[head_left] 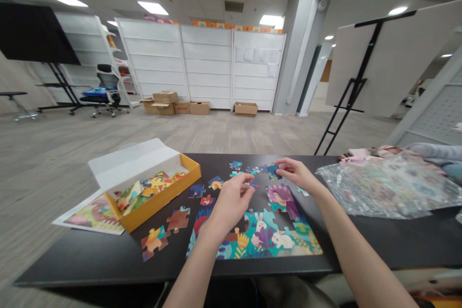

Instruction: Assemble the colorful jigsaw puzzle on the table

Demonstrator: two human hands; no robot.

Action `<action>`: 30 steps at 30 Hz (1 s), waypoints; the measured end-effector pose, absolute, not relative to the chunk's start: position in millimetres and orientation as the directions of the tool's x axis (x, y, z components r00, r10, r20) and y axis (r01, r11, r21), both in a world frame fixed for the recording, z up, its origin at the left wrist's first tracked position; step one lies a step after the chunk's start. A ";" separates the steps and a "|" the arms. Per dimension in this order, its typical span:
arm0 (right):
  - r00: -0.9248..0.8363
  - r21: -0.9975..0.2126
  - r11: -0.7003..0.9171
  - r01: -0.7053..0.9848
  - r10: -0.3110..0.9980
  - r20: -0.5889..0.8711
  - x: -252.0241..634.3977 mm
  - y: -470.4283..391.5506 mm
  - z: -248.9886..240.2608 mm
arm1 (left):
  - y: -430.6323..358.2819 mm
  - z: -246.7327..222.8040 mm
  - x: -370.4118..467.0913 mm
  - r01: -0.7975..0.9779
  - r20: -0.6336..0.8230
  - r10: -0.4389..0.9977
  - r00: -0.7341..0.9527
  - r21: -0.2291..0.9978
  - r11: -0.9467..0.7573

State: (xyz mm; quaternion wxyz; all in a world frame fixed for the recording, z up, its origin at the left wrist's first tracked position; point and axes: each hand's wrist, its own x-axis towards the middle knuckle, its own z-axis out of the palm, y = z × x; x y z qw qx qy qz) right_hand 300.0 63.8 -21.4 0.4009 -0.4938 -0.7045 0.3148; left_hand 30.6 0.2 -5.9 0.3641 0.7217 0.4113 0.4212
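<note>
A partly joined jigsaw puzzle [265,250] lies on the black table, with white rabbits, plants and a purple shape in its picture. My right hand [298,174] pinches a dark blue puzzle piece [273,170] beyond the puzzle's far edge. Over the puzzle's upper left part, my left hand [233,202] has its fingers curled towards the thumb. A small pink and blue piece [255,185] shows by those fingertips; whether they grip it is unclear. Loose blue pieces [197,191] lie left of the puzzle and more lie behind the hands. My left forearm covers part of the puzzle.
A yellow box [162,204] with a raised white lid holds many pieces, beside a printed picture sheet [94,214]. Brown and orange joined pieces [178,220] lie near the box. Crumpled clear plastic bags [382,185] cover the table's right side. Cardboard boxes [200,107] stand across the room.
</note>
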 end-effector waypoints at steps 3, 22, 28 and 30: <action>-0.085 -0.804 0.233 0.547 0.971 0.223 330.5 74.7 -31.6 | 0.0 -5.4 27.6 0.354 0.332 0.883 0.331 0.823 -0.443; -0.099 -0.577 0.159 0.801 0.986 0.134 340.8 81.8 -55.8 | -7.6 -7.7 11.4 0.619 0.276 0.878 0.390 0.628 -0.472; -0.119 -0.586 0.164 0.793 0.986 0.114 339.1 81.4 -55.2 | -6.8 -10.6 10.9 0.644 0.271 0.873 0.405 0.593 -0.483; -0.124 -0.581 0.169 0.796 0.985 0.116 338.9 81.0 -54.4 | -7.0 -10.5 11.1 0.649 0.270 0.870 0.413 0.583 -0.489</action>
